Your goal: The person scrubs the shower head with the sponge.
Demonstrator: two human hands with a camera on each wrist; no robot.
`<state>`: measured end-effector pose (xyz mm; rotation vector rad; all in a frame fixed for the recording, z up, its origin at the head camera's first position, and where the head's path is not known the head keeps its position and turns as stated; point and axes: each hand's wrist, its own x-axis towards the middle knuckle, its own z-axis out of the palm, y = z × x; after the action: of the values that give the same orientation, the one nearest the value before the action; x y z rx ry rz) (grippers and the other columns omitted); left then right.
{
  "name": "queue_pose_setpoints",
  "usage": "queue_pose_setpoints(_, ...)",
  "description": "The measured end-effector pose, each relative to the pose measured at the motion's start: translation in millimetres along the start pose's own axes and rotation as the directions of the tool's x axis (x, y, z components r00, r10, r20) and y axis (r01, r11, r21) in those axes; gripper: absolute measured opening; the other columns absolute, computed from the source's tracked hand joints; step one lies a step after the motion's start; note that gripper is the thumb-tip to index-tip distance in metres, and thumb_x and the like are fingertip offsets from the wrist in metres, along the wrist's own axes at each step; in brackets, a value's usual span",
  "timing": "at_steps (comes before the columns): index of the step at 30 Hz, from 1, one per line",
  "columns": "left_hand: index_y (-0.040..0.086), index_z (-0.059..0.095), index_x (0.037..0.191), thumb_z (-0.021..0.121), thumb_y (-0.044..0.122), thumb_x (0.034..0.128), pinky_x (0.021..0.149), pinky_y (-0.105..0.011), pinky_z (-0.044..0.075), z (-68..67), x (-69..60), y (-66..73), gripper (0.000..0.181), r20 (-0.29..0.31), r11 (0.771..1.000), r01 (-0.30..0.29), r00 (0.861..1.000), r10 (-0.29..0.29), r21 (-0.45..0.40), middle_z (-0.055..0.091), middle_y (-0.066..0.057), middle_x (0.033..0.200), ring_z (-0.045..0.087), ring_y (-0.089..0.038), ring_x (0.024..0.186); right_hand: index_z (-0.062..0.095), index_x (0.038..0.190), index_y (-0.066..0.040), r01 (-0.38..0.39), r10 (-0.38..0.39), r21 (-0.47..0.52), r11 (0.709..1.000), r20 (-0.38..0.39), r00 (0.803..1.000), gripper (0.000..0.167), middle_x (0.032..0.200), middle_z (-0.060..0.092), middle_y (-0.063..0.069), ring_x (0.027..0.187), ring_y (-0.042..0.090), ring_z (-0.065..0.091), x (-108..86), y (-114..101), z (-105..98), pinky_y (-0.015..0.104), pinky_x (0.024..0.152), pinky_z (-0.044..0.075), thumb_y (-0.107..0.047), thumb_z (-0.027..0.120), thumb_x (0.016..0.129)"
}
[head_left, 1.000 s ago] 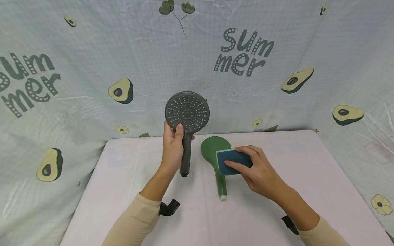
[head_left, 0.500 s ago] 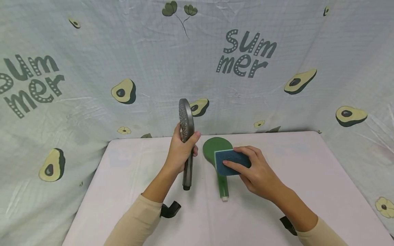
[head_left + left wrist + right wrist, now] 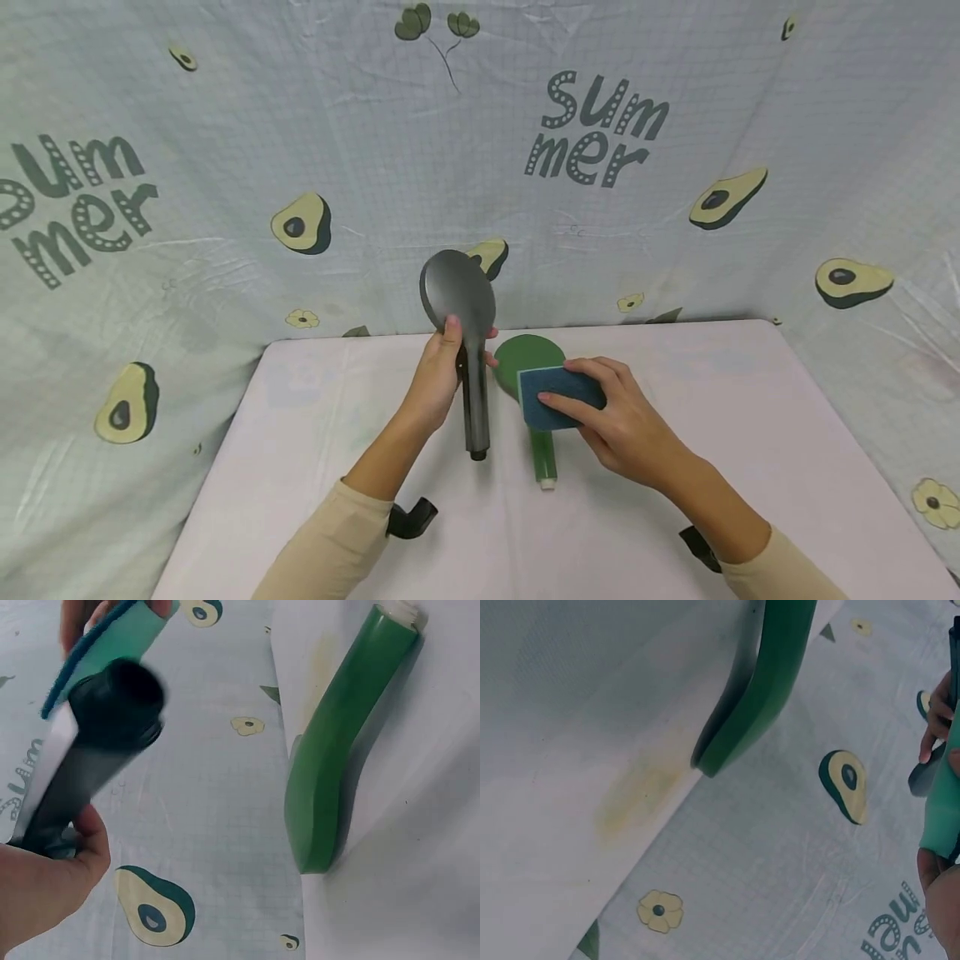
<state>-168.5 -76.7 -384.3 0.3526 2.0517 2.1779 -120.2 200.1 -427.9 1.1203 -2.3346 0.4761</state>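
In the head view my left hand (image 3: 435, 379) grips a dark grey shower head (image 3: 459, 292) near its neck, its smooth back towards me and its handle pointing down. Beside it my right hand (image 3: 630, 425) pinches a blue and light-green sponge (image 3: 558, 400) between thumb and fingers. Behind the sponge a green shower head (image 3: 528, 354) lies on the table, partly covered in that view. The left wrist view shows the grey handle (image 3: 82, 765) blurred near the sponge (image 3: 120, 645). In the right wrist view the sponge (image 3: 941, 795) is at the right edge.
The white-covered table (image 3: 637, 517) ends at a hanging cloth (image 3: 375, 167) printed with avocados and lettering. A black curved piece (image 3: 412, 518) shows by the left wrist, another black piece (image 3: 701, 548) by the right. A yellowish stain (image 3: 641, 791) marks the table cover.
My left hand has turned the grey shower head from its nozzle face, through edge-on, to its back, and lowered it slightly. The sponge has shifted a little left.
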Motion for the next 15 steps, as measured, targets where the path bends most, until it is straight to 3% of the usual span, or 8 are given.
queue_pose_setpoints(8,-0.004,0.04,0.152,0.031,0.042,0.1129,0.093,-0.026,0.057,0.2,1.3,-4.1,0.061,0.099,0.977,-0.014,0.994,0.035,-0.214,0.056,-0.035,0.14,0.073,-0.013,0.094,0.043,0.154,-0.013,-0.049,0.051,0.09,0.995,-0.018,0.999,0.055,0.154,0.038,0.021,0.136,0.037,0.045,13.1,7,2,0.05,0.093,0.06,-0.044,0.037,0.109)
queue_pose_setpoints(11,-0.009,0.038,0.151,0.037,0.035,0.1126,0.088,-0.027,0.06,2.1,1.1,-4.0,0.059,0.1,0.952,0.016,0.995,0.015,-0.304,0.065,-0.024,0.13,0.073,-0.012,0.093,0.039,0.156,-0.01,-0.067,0.072,0.112,0.991,-0.037,0.997,0.057,0.155,0.036,0.022,0.135,0.038,0.048,22.5,13,3,0.051,0.092,0.06,-0.041,0.042,0.109)
queue_pose_setpoints(15,-0.014,0.037,0.146,0.043,0.031,0.1105,0.082,-0.03,0.062,5.3,1.3,-3.7,0.058,0.103,0.924,0.043,0.995,-0.004,-0.379,0.068,0.0,0.111,0.072,-0.011,0.091,0.039,0.156,-0.01,-0.077,0.084,0.121,0.99,-0.058,0.995,0.06,0.156,0.034,0.024,0.134,0.04,0.049,41.1,19,-2,0.054,0.096,0.057,-0.021,0.063,0.103)
